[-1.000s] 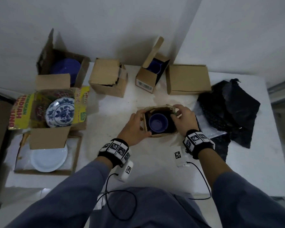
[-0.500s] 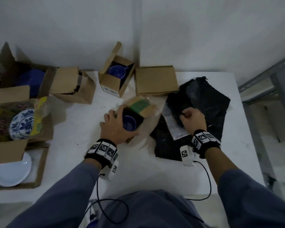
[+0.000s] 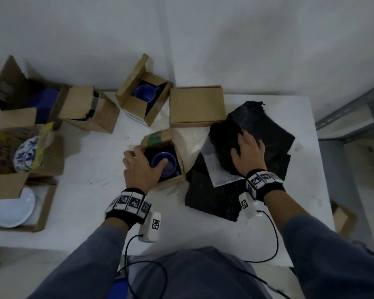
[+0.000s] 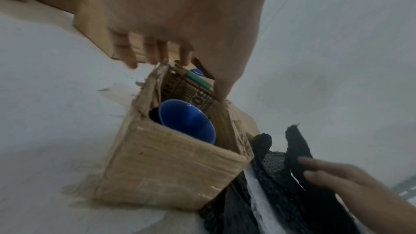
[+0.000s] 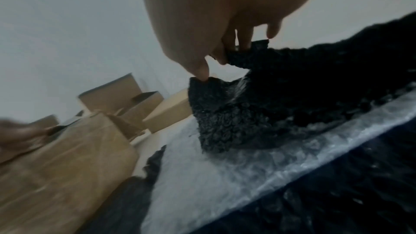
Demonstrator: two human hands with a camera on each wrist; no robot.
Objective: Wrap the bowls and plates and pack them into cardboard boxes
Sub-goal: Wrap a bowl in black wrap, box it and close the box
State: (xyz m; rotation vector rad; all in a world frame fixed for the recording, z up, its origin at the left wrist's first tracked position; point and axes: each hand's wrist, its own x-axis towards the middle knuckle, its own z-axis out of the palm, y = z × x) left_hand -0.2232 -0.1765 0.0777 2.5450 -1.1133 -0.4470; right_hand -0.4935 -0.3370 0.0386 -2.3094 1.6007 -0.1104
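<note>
A small open cardboard box (image 3: 171,180) (image 4: 168,172) stands mid-table with a blue bowl (image 3: 167,167) (image 4: 186,120) inside. My left hand (image 3: 143,167) (image 4: 180,56) grips the box's top, fingers over the far flap and thumb lying across the opening above the bowl. To the right lies a pile of black wrapping sheets (image 3: 268,134) (image 5: 281,99) with a clear bubble-wrap piece (image 3: 218,167) (image 5: 225,175) between them. My right hand (image 3: 246,154) (image 5: 227,60) pinches a raised fold of the top black sheet.
Along the wall stand an open box with a blue cup (image 3: 145,100), a closed flat box (image 3: 195,104) and another box (image 3: 89,108). At the left, open boxes hold a blue plate (image 3: 45,102), a patterned plate (image 3: 27,153) and a white plate (image 3: 13,209). The table's right edge (image 3: 317,169) is near.
My right hand left the box, went right to the wrap pile and now holds the top black sheet farther back. My left hand stays on the box with the bowl.
</note>
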